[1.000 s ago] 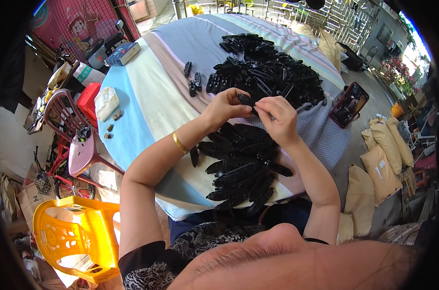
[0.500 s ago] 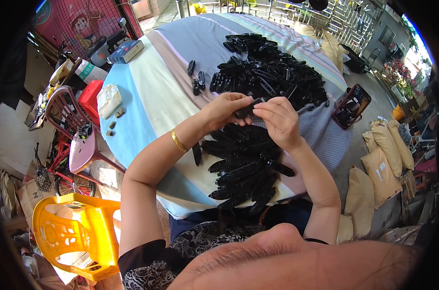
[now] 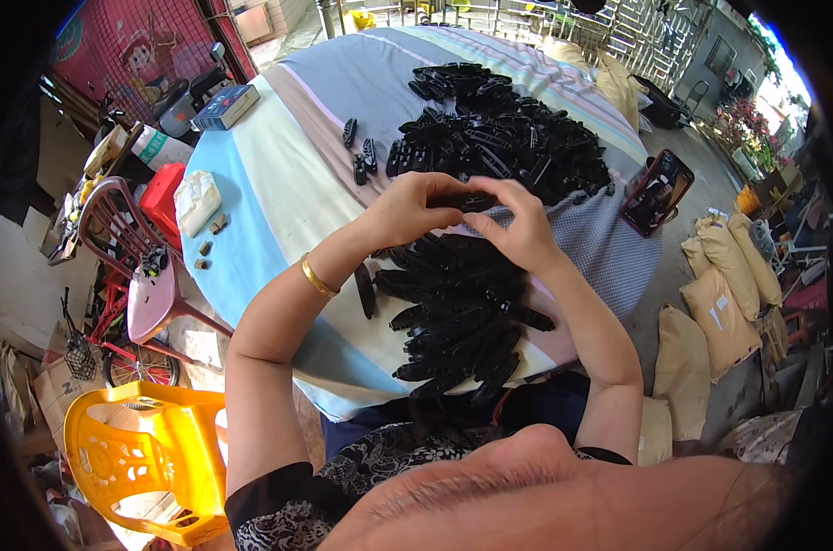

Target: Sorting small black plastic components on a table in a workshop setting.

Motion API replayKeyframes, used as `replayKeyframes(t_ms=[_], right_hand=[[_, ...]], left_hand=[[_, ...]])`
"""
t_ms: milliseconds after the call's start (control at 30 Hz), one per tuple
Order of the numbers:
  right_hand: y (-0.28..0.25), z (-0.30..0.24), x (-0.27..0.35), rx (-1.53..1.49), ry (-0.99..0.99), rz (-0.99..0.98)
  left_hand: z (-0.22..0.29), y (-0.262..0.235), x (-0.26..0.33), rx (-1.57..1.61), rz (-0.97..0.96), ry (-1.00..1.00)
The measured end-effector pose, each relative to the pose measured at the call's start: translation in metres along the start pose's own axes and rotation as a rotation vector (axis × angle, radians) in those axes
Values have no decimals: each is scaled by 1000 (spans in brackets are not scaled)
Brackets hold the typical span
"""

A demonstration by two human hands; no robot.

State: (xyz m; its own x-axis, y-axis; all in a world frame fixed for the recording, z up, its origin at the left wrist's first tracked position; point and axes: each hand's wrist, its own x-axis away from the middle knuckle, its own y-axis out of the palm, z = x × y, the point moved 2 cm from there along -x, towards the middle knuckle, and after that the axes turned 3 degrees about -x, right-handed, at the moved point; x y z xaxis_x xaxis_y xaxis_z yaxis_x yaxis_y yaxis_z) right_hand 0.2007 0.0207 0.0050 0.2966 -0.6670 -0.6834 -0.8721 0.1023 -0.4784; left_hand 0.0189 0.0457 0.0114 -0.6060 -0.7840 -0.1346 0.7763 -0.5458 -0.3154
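Observation:
Between my two hands is a black oblong plastic piece, held above the cloth-covered table. My left hand grips its left end, thumb below and fingers above. My right hand is closed around the right end in the same way. Fingers cover part of the piece, so its details are hidden. Just below my hands lies a near heap of long black pieces, fanned toward my body. Beyond them spreads a bigger heap of black slotted pieces. A few similar pieces lie apart to its left.
A phone on a stand is at the table's right edge. On the left edge are a blue box, a white packet and small brownish bits. A yellow chair and a pink chair stand left; sacks lie right.
My right hand has gone from pinching at the piece to wrapping its right end. The piece now lies more level between both hands. The whole view has shifted slightly.

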Motion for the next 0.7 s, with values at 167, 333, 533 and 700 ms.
replayKeyframes(t_ms=[167,333,533,700], right_hand=[[0,16,5,-238,279,-120],[2,21,1,-494,393,-165],[3,49,-18,-207,348,-202],[34,44,-19,352,118,-365]], left_hand=[[12,9,5,-421,103,179],[16,-1,7,-467,43,170],[18,-6,9,-224,-414,108],[-38,-45,-22,-694,194,245]])
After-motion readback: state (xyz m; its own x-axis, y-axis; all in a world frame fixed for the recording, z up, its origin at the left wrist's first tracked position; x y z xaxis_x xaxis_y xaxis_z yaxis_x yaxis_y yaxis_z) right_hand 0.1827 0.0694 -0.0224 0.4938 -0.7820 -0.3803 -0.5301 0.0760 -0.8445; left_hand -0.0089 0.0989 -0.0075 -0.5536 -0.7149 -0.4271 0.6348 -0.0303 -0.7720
